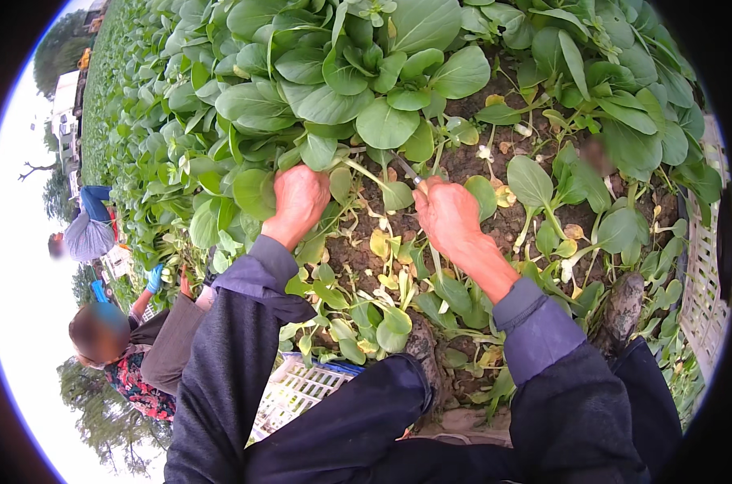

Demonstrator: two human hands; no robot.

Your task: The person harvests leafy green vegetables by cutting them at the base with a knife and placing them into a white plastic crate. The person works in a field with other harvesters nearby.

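Leafy green plants with pale stalks, resembling bok choy [342, 78], stand densely in front of me. My left hand [301, 196] is at the base of the nearest plants, its fingers partly hidden under leaves; whether it grips a stalk I cannot tell. To its right, my right hand [454, 215] is closed around the handle of a knife [409, 170]. The metal blade points up and left towards the plant bases, its tip close to the leaves. Loose leaves and yellowed leaves [380, 243] lie on the brown soil below and between my hands.
A white plastic crate [299, 390] stands by my leg at lower left, another crate [702, 260] at the far right. My muddy shoes [423, 357] rest on the soil. At left a co-worker [139, 369] in a floral top crouches, with a blue-gloved hand [155, 279]; another person [90, 233] is beyond.
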